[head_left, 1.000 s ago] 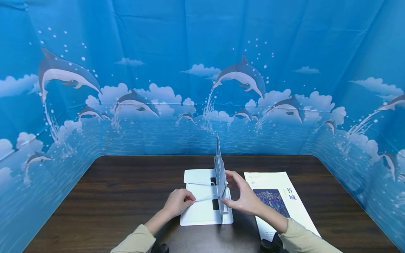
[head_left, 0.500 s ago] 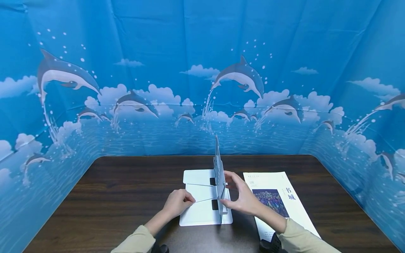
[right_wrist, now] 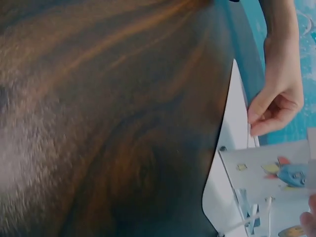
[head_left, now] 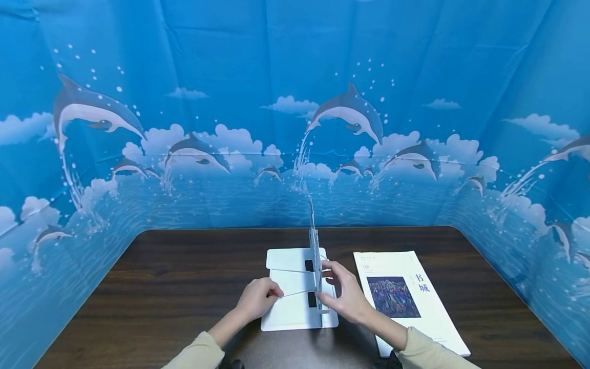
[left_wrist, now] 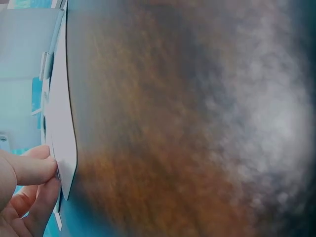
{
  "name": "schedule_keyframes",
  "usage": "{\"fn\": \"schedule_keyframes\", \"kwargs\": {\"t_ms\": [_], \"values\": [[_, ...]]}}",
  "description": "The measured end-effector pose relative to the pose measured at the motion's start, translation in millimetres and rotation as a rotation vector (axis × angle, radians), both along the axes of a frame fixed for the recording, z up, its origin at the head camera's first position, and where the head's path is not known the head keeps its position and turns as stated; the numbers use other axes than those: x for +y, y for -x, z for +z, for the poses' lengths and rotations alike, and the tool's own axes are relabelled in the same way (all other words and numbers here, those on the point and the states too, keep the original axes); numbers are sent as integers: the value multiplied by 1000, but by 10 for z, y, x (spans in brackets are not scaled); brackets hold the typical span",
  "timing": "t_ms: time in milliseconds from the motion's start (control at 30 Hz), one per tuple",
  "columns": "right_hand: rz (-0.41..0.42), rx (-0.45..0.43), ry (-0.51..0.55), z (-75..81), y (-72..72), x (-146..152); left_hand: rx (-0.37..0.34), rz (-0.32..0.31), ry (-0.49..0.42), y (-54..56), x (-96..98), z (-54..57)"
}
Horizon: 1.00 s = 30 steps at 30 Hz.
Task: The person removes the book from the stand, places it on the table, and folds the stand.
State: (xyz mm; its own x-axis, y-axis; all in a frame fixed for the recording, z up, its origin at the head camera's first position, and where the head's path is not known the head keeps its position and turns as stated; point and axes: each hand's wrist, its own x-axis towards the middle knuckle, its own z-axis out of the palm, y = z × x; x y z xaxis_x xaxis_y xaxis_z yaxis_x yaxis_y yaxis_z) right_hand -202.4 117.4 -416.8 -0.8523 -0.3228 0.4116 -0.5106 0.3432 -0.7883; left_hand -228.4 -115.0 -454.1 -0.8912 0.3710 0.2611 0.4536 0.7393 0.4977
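Observation:
A white reading stand stands on the table in the head view, its flat base lying down and its panel upright, seen nearly edge-on. At the base's left edge my left hand pinches a thin white strip of the stand between thumb and fingers. My right hand holds the upright panel from its right side, thumb nearer and fingers farther back. In the right wrist view the panel shows a cartoon print and a wire support. Only a few right fingertips appear there.
A white magazine with a dark blue picture lies flat to the right, partly under my right forearm. The dark wooden table has a curtain with dolphins behind and around it.
The upright panel has tipped slightly to the left, now nearer edge-on. My right hand has moved left with it, uncovering more of the magazine. My left hand has stayed almost still.

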Motion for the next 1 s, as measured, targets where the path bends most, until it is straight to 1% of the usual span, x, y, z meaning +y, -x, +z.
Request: {"fn": "schedule_keyframes", "kwargs": {"t_ms": [100,200,400,567,700,833,1000], "values": [[-15,2,23,-19,-6,-33,6,-3,4,-6,0,3],[-17,0,30,-39,2,-52,-5,-14,-2,-1,-7,7],[-16,8,36,-63,21,-87,-73,-85,-68,14,-49,42],[-32,27,34,-70,27,-142,-111,-107,-105,-4,-100,102],[-48,47,23,-70,25,-195,-130,-109,-167,-16,-152,219],[-84,70,-4,-57,18,-244,-151,-108,-275,-41,-202,389],[-109,84,-59,-53,15,-301,-171,-129,-399,-96,-280,601]]}}
